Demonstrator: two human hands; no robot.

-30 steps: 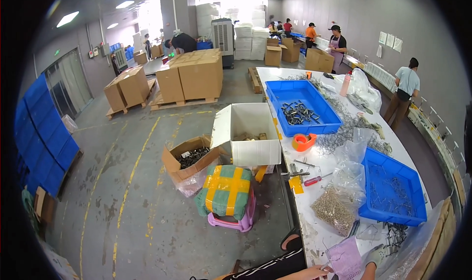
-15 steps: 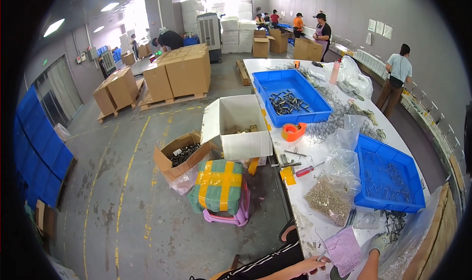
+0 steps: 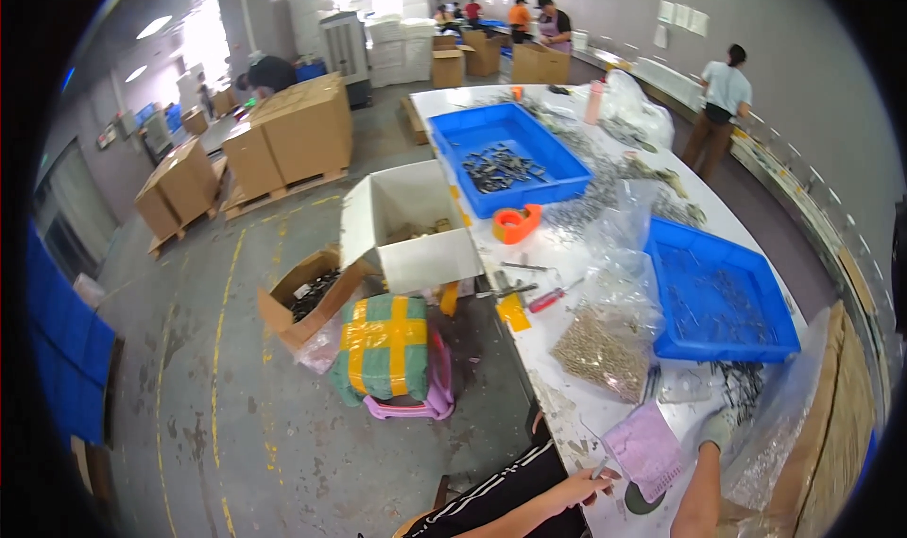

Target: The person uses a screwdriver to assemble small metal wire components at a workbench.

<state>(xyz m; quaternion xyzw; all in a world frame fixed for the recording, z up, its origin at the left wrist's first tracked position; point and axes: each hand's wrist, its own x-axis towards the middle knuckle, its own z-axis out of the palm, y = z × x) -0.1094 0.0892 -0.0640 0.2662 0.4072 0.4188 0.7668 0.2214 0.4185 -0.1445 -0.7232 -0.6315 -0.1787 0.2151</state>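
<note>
Everything in view had slid left since half a second earlier as the camera turned, while both hands kept their places on either side of the pink cloth (image 3: 644, 448). At the left, the grey floor (image 3: 208, 349) spread wide, giving room to step. Next stood an open cardboard box (image 3: 333, 309) and a white box (image 3: 430, 262), with a taped green bundle (image 3: 383, 349) on a purple stool (image 3: 439, 377) in front, just short of the desk (image 3: 543, 335). The left forearm crossed the desk's edge, and the left hand (image 3: 588, 487) had its grip closed on a slim metal piece (image 3: 600, 468), just beside the cloth. A clear bag of tan pellets (image 3: 605, 349) lay farther up, near that same edge. Past the cloth, the gloved right hand (image 3: 718, 428) was at the dark metal pieces (image 3: 742, 385); whether its grip was open or closed could not be told. Room there was tight: a blue tray (image 3: 727, 349) sat just beyond, and clear plastic (image 3: 775, 434) and brown cardboard (image 3: 831, 415) closed in the right side
</note>
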